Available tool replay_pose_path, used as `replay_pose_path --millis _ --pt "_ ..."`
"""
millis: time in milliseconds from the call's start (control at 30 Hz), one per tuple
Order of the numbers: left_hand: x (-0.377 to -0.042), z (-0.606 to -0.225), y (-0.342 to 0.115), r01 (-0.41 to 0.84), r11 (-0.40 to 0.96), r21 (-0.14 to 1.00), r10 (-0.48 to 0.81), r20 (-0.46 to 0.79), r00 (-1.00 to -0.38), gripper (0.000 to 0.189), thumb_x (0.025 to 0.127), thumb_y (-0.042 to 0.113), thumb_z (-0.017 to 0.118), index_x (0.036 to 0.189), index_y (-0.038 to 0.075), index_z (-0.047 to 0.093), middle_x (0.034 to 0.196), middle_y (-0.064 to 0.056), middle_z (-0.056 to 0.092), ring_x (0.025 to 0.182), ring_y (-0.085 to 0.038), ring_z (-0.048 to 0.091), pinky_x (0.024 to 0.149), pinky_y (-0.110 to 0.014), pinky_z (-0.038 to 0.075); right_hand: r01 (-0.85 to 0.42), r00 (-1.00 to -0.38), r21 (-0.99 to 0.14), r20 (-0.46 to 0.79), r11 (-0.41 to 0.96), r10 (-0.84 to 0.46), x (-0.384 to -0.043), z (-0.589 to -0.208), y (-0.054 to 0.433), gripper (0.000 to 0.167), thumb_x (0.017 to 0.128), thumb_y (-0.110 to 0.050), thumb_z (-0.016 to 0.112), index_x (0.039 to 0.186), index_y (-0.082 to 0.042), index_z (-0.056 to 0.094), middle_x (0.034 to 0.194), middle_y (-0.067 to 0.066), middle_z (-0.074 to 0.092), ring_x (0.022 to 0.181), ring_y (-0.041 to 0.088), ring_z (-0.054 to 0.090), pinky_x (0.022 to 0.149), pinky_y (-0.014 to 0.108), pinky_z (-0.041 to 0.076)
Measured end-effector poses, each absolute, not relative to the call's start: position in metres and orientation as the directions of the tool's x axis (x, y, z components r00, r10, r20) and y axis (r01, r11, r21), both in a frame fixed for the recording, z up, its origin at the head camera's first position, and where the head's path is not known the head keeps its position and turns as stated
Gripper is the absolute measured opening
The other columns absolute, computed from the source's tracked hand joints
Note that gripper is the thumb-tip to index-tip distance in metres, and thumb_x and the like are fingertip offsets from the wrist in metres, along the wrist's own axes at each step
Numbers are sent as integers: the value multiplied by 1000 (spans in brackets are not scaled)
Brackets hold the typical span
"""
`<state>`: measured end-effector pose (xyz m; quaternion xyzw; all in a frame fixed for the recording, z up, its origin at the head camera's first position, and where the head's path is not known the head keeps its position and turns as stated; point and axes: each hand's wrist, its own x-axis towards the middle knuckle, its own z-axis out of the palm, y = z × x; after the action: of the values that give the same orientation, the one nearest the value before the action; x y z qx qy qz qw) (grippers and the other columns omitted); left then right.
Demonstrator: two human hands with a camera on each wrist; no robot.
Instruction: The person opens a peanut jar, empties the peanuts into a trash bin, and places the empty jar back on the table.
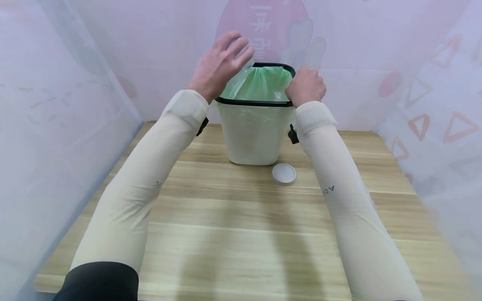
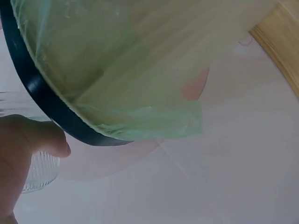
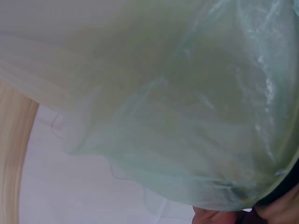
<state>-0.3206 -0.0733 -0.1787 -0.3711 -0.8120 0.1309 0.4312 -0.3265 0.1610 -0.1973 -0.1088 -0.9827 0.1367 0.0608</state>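
Observation:
A cream trash bin [image 1: 254, 133] with a black rim [image 1: 260, 103] stands on the table, lined with a green plastic bag [image 1: 267, 81]. At the bin's upper left, my left hand [image 1: 222, 62] holds a clear ribbed container [image 2: 44, 172] beside and above the rim; the hand hides most of it. My right hand [image 1: 306, 88] grips the rim on the right side, its fingers partly hidden. In the right wrist view, the bag's loose edge [image 3: 140, 158] hangs past the rim near that hand's fingertips.
A round white lid [image 1: 284, 174] lies on the wooden table [image 1: 226, 234] just in front of the bin, to its right. Printed cloth walls [image 1: 425, 83] enclose the table at the back and sides.

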Motion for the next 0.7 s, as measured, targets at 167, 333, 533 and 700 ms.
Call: replay_pose_path --millis 167,333,533,700 --pt "-320 -179 -78 564 718 -409 662 651 -371 49 96 -20 34 135 -2 58 134 -21 64 133 -39 55 118 -38 49 196 -968 -288 93 937 231 -327 -197 160 25 99 -20 49 113 -6 64 107 14 62 82 25 57 56 35 47" --pt "-318 -179 -83 614 740 -272 614 645 -454 58 87 -23 45 140 -3 56 139 -22 61 137 -40 51 123 -39 44 197 -968 -289 97 937 233 -326 -197 161 20 100 -21 50 108 -7 62 103 13 61 79 25 57 54 34 47" --pt "-315 -183 -88 633 767 -106 537 647 -542 71 77 -23 57 144 -3 54 146 -23 56 141 -40 46 125 -39 40 197 -967 -289 100 937 234 -325 -198 160 26 100 -21 50 116 -6 65 113 16 66 82 26 59 55 35 48" --pt "-312 -182 -90 625 780 29 457 657 -600 78 73 -18 70 147 0 53 149 -19 54 143 -37 42 124 -36 41 200 -966 -284 102 938 237 -325 -199 159 28 100 -22 50 119 -6 66 114 16 66 81 25 59 56 34 48"
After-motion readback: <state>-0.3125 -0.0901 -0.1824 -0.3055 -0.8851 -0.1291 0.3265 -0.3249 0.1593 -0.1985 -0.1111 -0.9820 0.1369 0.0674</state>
